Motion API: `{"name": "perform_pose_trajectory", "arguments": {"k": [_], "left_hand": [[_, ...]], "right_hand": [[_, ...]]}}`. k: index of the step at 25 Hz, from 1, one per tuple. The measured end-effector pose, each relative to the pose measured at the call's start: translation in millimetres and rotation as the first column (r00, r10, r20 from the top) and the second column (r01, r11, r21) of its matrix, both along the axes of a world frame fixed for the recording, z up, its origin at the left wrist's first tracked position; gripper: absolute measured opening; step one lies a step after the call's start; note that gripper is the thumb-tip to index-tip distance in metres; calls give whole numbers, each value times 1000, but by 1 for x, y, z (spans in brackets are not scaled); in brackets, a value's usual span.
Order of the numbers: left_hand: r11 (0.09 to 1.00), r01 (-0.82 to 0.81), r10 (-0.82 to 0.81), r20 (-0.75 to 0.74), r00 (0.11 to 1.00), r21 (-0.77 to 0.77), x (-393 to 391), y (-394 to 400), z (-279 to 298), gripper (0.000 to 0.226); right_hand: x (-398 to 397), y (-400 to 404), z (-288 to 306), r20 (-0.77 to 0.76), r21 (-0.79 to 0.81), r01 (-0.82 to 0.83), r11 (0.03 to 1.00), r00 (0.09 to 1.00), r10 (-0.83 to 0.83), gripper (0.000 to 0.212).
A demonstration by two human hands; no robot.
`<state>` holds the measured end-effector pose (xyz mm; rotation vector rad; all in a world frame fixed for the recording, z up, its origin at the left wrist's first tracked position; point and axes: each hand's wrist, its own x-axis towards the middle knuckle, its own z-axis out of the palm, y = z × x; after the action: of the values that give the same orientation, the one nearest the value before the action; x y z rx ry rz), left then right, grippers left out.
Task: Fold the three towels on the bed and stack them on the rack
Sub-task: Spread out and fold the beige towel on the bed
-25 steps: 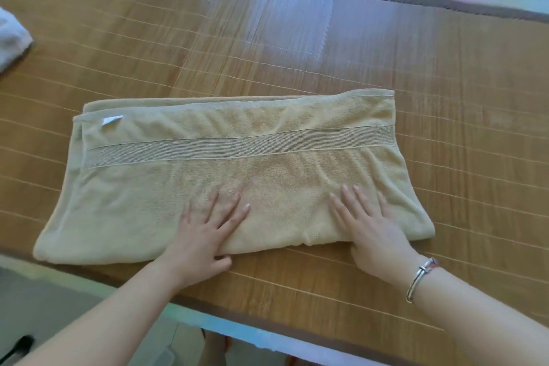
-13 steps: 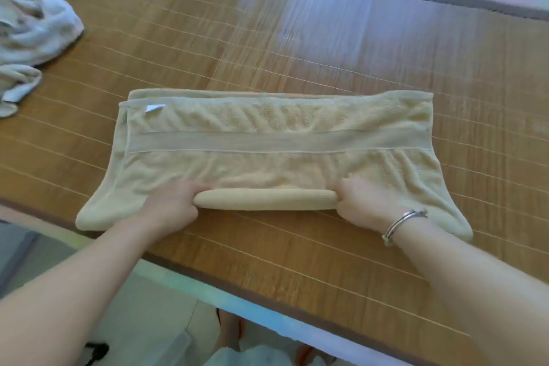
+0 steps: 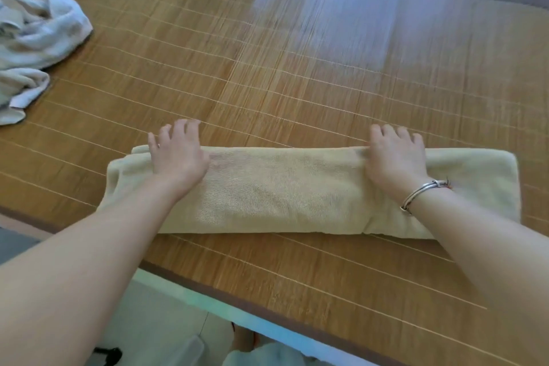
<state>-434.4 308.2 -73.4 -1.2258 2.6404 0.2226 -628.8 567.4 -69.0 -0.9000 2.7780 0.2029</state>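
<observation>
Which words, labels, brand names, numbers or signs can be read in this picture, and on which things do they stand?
None can be read.
Beige towel: no print or tag showing.
White towel: crumpled, no text visible.
Bamboo mat: only stitch lines, no writing.
Bracelet on the right wrist: no engraving can be made out.

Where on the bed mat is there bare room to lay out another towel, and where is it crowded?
Free: the wide stretch of bamboo mat beyond the beige towel, up to the mat's far border, and a narrower strip between that towel and the near edge. Crowded: the far-left corner, where the crumpled white towel lies, and the towel itself, under the left hand and right hand.
</observation>
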Motion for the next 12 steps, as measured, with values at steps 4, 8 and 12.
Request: {"name": "perform_pose_trajectory", "arguments": {"k": [4,8,12], "left_hand": [[981,152,-129,-183,975,122,0,56,-21,56],[928,296,-289,-63,955,226,-3,107,-49,63],[925,325,-336,26,941,198,-6,99,-64,65]], "right_hand": [[18,21,-29,154,-180,-49,982,985,77,51],[41,50,-52,226,-142,-45,989,971,77,61],[18,115,-60,118,-44,90,995,989,-84,67]]}}
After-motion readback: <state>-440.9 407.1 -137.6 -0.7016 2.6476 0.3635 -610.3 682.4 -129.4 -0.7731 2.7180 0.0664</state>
